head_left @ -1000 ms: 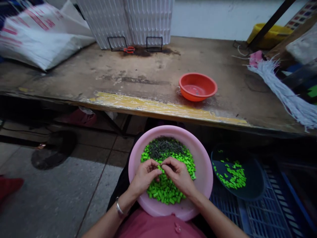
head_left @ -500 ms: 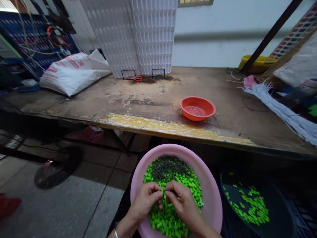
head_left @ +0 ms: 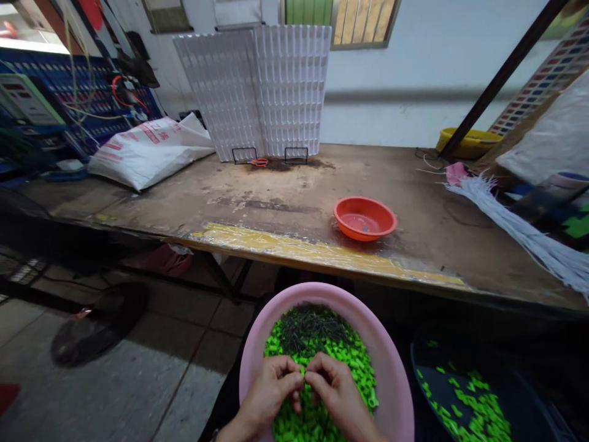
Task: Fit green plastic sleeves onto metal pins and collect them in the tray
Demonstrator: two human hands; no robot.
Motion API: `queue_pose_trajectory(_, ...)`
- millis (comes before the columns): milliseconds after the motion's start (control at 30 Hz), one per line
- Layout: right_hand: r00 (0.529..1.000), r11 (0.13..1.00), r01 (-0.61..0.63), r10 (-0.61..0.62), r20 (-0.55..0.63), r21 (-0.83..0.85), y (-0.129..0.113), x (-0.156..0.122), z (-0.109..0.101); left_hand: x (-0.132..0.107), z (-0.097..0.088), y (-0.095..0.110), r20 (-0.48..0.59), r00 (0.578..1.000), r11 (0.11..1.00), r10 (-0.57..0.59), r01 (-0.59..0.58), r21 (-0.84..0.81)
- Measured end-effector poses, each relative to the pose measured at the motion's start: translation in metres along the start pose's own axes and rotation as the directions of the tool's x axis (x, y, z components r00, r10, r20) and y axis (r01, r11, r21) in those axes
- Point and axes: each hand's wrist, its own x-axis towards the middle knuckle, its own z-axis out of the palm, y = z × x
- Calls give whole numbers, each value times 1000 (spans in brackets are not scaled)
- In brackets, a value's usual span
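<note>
A pink basin (head_left: 398, 374) holds many small bright green plastic pieces (head_left: 365, 371), with a heap of thin dark pin-like pieces (head_left: 313, 328) on top toward the far side. Over the green pieces, my left hand (head_left: 273, 387) pinches with thumb and forefinger; a bit of green shows at its fingertips. My right hand (head_left: 338, 390) is closed in a pinch too, its fingertips almost meeting the left ones. Whatever it grips is too small and too hidden to make out.
A wooden table (head_left: 285, 190) stands beyond the basin, bearing a red bowl (head_left: 365, 218), orange-handled scissors (head_left: 260, 162), a white sack (head_left: 147, 150) and white strands (head_left: 510, 212). At lower right, a dark tub (head_left: 427, 393) holds more green pieces.
The view has tilted up, so the table and basin sit lower in the picture. Both hands keep their pinch, fingertips together over the basin.
</note>
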Motion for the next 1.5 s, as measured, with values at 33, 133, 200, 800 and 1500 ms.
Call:
queue_pose_trajectory(33, 1000, 1000, -19, 19, -2, 24, 1, 3, -1, 1, 1, 0, -4, 1000, 1000, 2, -2, -10)
queue_pose_trajectory(133, 999, 997, -21, 23, -33, 73, 1, 9, -2, 3, 2, -1, -9, 1000, 998, 4, -4, -59)
queue_pose_trajectory(200, 998, 994, -8, 14, -57, 107, -1, 10, -2, 3, 1, -3, -8, 1000, 995, 0, -1, -104)
queue_pose_trajectory(800, 853, 729, 503, -504, 133, -465, 5, -4, -15, 0, -4, -3, 122, 985, 941, -119, 151, -301)
queue_pose_trajectory(1500, 901, 839, 422, -431, 52, -344, 9, 0, -4, 1, -3, -9, 83, 994, 952, -72, 93, -291)
